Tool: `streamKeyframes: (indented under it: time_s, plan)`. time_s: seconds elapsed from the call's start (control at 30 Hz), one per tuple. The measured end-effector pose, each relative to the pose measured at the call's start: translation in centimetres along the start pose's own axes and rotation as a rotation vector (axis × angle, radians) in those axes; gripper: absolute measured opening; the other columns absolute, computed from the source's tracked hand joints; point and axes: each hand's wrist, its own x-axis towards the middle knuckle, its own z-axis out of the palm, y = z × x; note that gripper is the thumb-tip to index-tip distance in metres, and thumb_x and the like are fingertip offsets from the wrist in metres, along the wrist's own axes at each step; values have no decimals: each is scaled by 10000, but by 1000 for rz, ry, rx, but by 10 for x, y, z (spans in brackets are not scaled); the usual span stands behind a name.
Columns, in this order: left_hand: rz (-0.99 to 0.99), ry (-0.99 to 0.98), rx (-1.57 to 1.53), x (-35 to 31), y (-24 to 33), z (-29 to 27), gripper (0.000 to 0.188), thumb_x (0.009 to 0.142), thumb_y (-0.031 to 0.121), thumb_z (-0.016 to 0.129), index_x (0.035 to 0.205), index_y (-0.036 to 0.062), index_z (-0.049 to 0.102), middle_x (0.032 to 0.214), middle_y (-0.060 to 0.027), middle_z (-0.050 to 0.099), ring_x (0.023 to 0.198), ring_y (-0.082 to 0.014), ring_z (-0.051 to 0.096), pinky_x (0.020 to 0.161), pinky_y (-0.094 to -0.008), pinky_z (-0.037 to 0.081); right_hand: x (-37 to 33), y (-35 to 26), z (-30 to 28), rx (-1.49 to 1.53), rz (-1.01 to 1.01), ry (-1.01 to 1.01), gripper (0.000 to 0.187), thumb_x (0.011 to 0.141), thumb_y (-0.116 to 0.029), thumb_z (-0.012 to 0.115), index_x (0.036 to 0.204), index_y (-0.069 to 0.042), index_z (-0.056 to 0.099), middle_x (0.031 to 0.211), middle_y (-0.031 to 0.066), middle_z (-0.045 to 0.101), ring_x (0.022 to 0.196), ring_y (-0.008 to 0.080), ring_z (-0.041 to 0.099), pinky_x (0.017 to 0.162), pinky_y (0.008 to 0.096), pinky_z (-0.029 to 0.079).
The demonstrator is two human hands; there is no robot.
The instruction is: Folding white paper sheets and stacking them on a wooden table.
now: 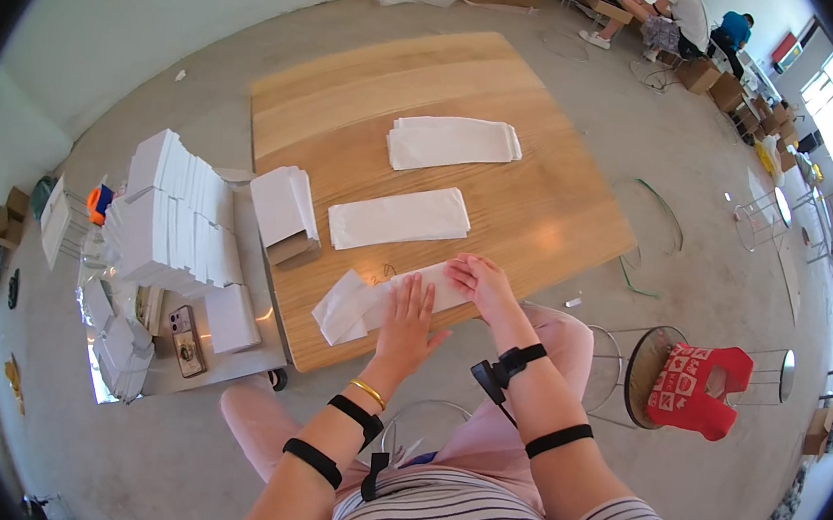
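Note:
A long white folded sheet (380, 302), paper or thin cloth, lies along the near edge of the wooden table. Its left end is loosely folded over and looks partly see-through. My left hand (409, 321) rests flat on it with the fingers stretched out. At the sheet's right end, the fingers of my right hand (481, 282) are bent and pressed together on it; the hand itself covers that end. Farther back lie a flat white stack (400, 218) and another white stack (454, 145) with uneven edges. To their left is an open-ended white box (286, 209).
Beside the wooden table (563, 194), a metal cart (258, 345) carries tall piles of white folded cartons (181, 207) and a phone (187, 341). On my right, a red bag (695, 390) sits on a round stool (641, 377). Two people work at the far right.

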Motion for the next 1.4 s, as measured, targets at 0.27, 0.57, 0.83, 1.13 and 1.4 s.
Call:
streamKeyframes:
  time_s: [0.27, 0.57, 0.83, 1.13, 1.4]
  plan:
    - [-178, 186, -53, -54, -31, -43, 672, 967, 407, 545, 1512, 71, 342, 1593, -274, 174, 1483, -447, 150, 1199, -568, 110, -19, -10, 15, -277, -142, -89, 194, 1022, -220, 536, 1065, -65, 644, 930, 44, 681, 804, 121, 648, 761, 271, 535]
    - [-252, 168, 40, -83, -51, -30, 678, 954, 416, 553, 1495, 52, 370, 1566, -238, 282, 1472, -397, 234, 1199, -573, 104, -36, 14, 38, -394, -110, -220, 201, 1011, -213, 550, 1049, -42, 649, 921, 53, 682, 820, 113, 642, 757, 254, 517]
    - [-259, 254, -9, -79, -42, -52, 820, 922, 394, 594, 1534, -12, 230, 1589, -191, 272, 1482, -328, 247, 1203, -569, 85, -62, 28, 68, -461, -157, -301, 266, 962, -250, 632, 1096, -20, 646, 952, 63, 689, 881, 121, 636, 804, 271, 509]
    - [-72, 234, -106, -47, 13, -64, 804, 936, 377, 592, 1541, -1, 221, 1602, -231, 203, 1505, -398, 133, 1206, -568, 59, -35, 6, 74, -393, -275, -32, 341, 852, -268, 754, 1081, -24, 687, 992, 44, 702, 852, 88, 616, 719, 278, 470]
    - [-44, 132, -99, -62, -2, -34, 756, 950, 380, 577, 1522, -5, 269, 1601, -242, 185, 1494, -423, 143, 1207, -548, 108, -19, -20, -17, -261, -280, 74, 252, 909, -177, 701, 1111, -32, 665, 979, 30, 701, 809, 85, 618, 691, 249, 464]
